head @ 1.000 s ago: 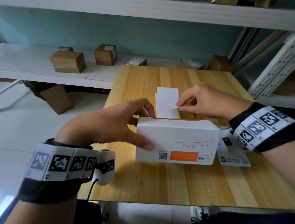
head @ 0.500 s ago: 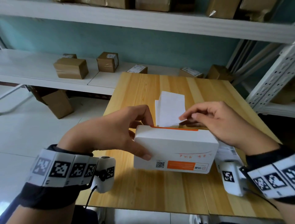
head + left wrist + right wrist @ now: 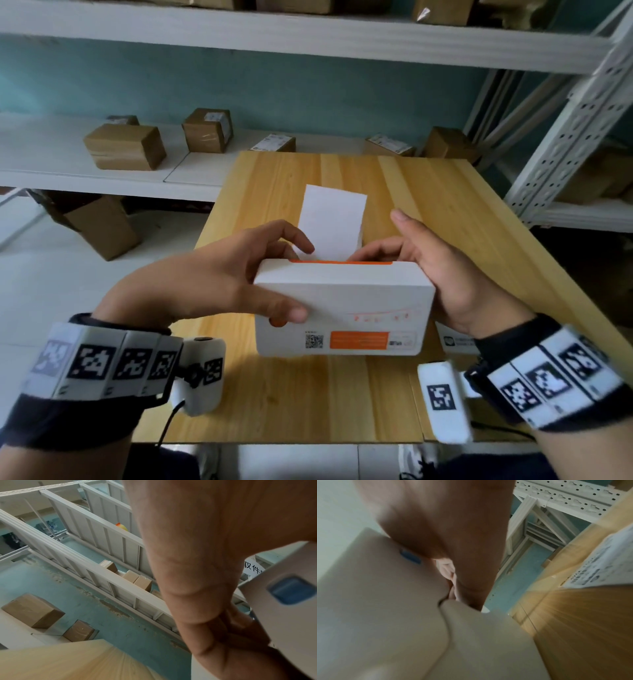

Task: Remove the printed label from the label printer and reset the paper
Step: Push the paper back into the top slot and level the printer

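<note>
Now two hands, left hand [image 3: 209,277], right hand [image 3: 442,270], one label printer [image 3: 342,305]

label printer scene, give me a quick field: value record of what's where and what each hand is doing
printer: white label printer with orange slot strip, on the wooden table
paper: white label paper standing up out of the top slot
left hand: left hand grips the printer's left end, thumb on the front face
right hand: right hand wraps the printer's right end, fingers behind it
side buttons: blue button on the left side
loose sheet: printed label lying on the table right of the printer
background: cardboard boxes on white shelves
</note>
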